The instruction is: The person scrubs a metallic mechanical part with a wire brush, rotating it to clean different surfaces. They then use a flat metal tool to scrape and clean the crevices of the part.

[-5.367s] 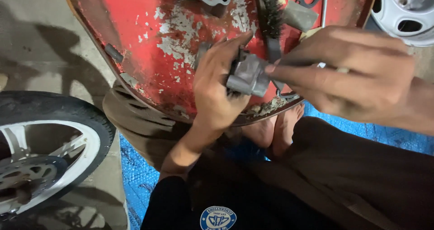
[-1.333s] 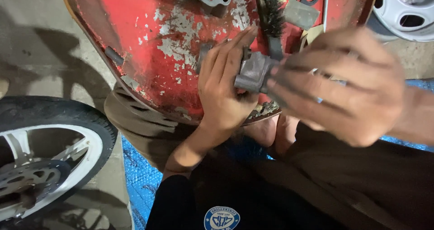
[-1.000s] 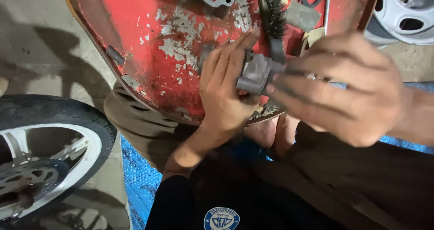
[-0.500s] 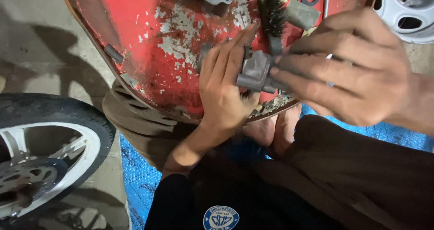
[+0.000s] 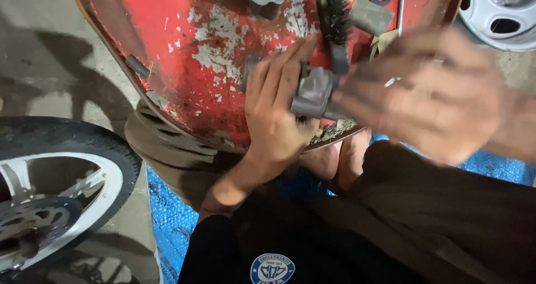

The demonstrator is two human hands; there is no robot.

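Gripping a grey metal part (image 5: pixel 314 91) steady, left hand (image 5: pixel 277 111) clamps it above a chipped red tray (image 5: pixel 184 55), blurred right hand (image 5: pixel 424 94) touching it, fingers apart, wire brush (image 5: pixel 335 16) beyond.

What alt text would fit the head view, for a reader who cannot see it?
Two bare hands hold a small grey metal part over a worn red tray: the left hand grips it, the blurred right hand touches it. A wheel lies at left on the floor, and a wire brush rests in the tray.
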